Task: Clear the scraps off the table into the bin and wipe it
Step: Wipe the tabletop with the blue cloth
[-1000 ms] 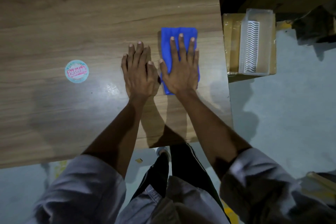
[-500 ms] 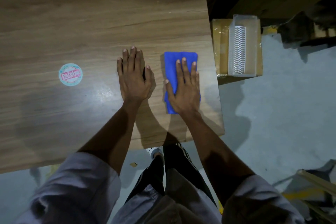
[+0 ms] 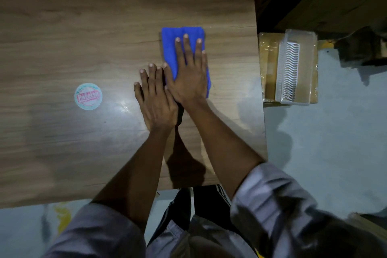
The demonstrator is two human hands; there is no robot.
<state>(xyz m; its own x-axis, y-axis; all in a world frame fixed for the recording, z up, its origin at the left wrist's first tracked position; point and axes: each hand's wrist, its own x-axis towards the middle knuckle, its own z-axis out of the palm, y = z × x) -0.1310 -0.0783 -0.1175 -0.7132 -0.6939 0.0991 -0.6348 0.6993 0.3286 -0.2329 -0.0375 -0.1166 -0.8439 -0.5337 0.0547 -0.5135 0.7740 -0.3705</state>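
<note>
A folded blue cloth (image 3: 171,44) lies on the wooden table (image 3: 83,27), right of centre. My right hand (image 3: 188,75) presses flat on the cloth with fingers spread, covering its near half. Beside it on the left, my left hand (image 3: 156,98) rests palm down on the bare wood, fingers together, touching the right hand. A round pale sticker (image 3: 88,96) with pink print sits on the table to the left. No scraps show on the table top.
The table's right edge runs close to the cloth. Beyond it, on the floor, a clear plastic tray (image 3: 293,67) with a white ribbed insert rests on a cardboard box (image 3: 267,65). Grey floor lies to the right and near me. No bin is visible.
My right hand has pushed the cloth away from me, up the table. The left hand has stayed flat and now sits against the right hand.
</note>
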